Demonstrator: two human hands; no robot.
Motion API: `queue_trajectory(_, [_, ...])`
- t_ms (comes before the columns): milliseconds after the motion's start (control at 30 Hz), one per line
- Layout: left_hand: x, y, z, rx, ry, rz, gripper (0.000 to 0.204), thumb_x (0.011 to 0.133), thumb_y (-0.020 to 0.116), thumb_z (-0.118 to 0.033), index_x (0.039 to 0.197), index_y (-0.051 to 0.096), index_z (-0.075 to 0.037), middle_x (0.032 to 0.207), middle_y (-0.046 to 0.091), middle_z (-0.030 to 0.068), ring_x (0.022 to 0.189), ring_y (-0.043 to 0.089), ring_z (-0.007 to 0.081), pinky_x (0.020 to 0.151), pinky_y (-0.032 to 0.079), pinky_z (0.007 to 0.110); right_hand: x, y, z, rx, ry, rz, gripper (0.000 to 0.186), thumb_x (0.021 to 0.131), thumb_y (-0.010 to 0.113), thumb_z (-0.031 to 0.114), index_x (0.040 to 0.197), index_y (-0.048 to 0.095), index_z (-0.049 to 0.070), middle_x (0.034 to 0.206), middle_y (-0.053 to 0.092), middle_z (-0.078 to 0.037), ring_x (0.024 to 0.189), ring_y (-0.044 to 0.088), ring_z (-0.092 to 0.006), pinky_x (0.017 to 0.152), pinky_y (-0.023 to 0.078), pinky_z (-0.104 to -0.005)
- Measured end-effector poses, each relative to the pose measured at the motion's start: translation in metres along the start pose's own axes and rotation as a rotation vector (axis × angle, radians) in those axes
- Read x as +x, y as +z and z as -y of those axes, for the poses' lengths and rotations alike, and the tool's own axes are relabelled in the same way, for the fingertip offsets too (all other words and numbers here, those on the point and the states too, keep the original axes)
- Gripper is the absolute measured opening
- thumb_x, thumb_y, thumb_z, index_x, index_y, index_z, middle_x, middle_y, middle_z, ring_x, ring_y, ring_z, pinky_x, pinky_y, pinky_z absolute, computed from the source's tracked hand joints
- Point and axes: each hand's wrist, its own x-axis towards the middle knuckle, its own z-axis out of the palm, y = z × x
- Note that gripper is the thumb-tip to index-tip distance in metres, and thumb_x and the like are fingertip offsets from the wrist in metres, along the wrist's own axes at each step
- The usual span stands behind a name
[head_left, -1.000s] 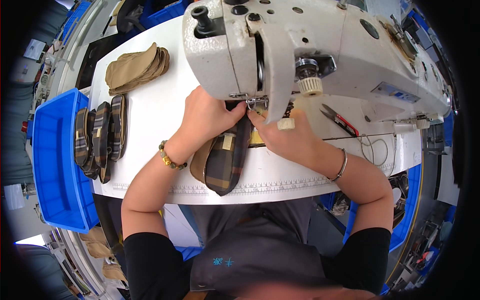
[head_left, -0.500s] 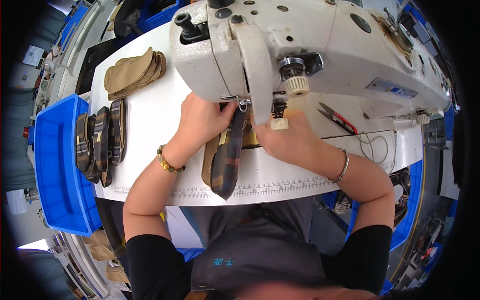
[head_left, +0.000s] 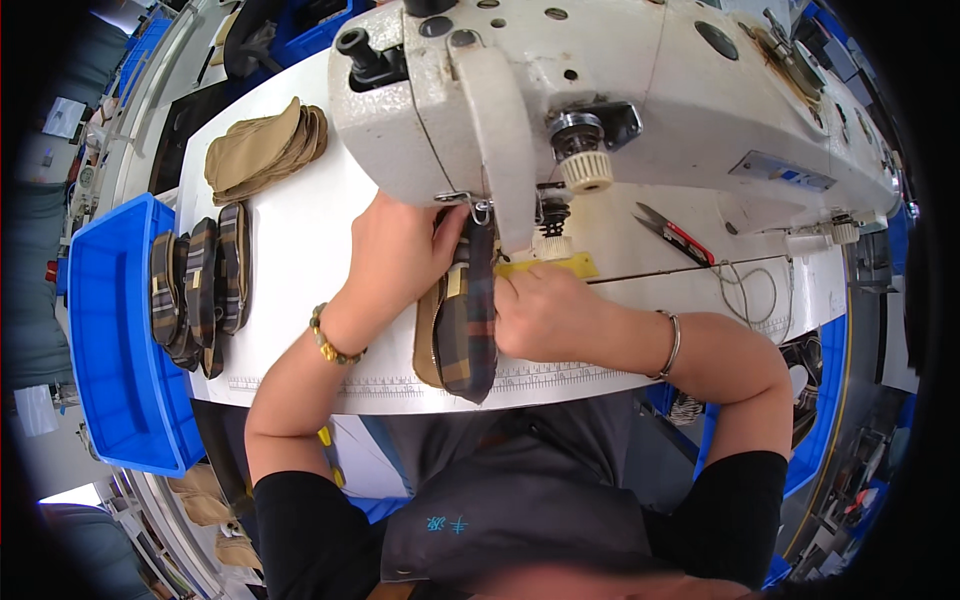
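A plaid fabric pouch (head_left: 465,345) with a tan panel and a zipper along its side lies under the head of a white sewing machine (head_left: 420,130). At its far end, close to the presser foot, my left hand (head_left: 405,245) pinches the cloth between thumb and fingers. My right hand (head_left: 545,310) is curled against the pouch's right edge, gripping the fabric about halfway along. The needle area is partly hidden by the machine head. Just beyond my right hand, a yellow plate (head_left: 565,265) shows on the machine bed.
Tan fabric pieces (head_left: 265,150) are stacked at the far left, with several plaid pouches (head_left: 205,285) nearer. A blue bin (head_left: 125,340) stands beside the table's left edge. Red-handled thread snips (head_left: 680,235) and a loose cord (head_left: 745,295) lie right of the machine.
My right hand has moved nearer along the pouch's right edge, uncovering the yellow plate. The pouch's near end has shifted slightly right. My left hand stays near the presser foot.
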Motion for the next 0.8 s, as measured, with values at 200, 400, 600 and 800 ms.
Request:
queue_trajectory(200, [-0.03, -0.011, -0.009, 0.08, 0.466, 0.122, 0.049, 0.065, 0.071, -0.006, 0.114, 0.071, -0.007, 0.124, 0.068, 0.0079, 0.111, 0.064, 0.0308, 0.09, 0.052, 0.039, -0.005, -0.014, 0.005, -0.028, 0.046, 0.081, 0.027, 0.076, 0.07, 0.025, 0.064, 0.068, 0.0, 0.088, 0.067, -0.034, 0.053, 0.064, -0.023, 0.045, 0.049, -0.032])
queue_trajectory(400, [-0.03, -0.014, -0.005, 0.127, 0.515, 0.122, 0.05, 0.067, 0.071, -0.008, 0.117, 0.07, -0.004, 0.125, 0.068, 0.0065, 0.114, 0.062, 0.0322, 0.093, 0.051, 0.042, -0.004, -0.012, 0.005, -0.062, 0.039, 0.075, 0.028, 0.08, 0.068, 0.025, 0.067, 0.07, 0.0, 0.094, 0.068, -0.037, 0.052, 0.065, -0.0228, 0.045, 0.05, -0.0316])
queue_trajectory(600, [-0.029, -0.012, -0.008, 0.196, 0.541, 0.134, 0.042, 0.077, 0.061, -0.014, 0.117, 0.069, -0.005, 0.126, 0.064, 0.0022, 0.114, 0.057, 0.0223, 0.096, 0.047, 0.036, -0.008, -0.011, 0.006, -0.056, 0.05, 0.092, 0.026, 0.079, 0.068, 0.023, 0.069, 0.071, 0.0, 0.094, 0.067, -0.038, 0.051, 0.065, -0.0224, 0.044, 0.049, -0.0316])
queue_trajectory(800, [-0.02, -0.007, 0.001, 0.167, 0.533, 0.115, 0.042, 0.076, 0.063, -0.013, 0.117, 0.07, -0.007, 0.118, 0.065, 0.0029, 0.113, 0.057, 0.0212, 0.094, 0.047, 0.036, -0.004, -0.006, -0.002, -0.059, 0.053, 0.047, 0.025, 0.079, 0.068, 0.021, 0.064, 0.067, 0.001, 0.075, 0.064, -0.022, 0.048, 0.059, -0.0197, 0.04, 0.046, -0.033])
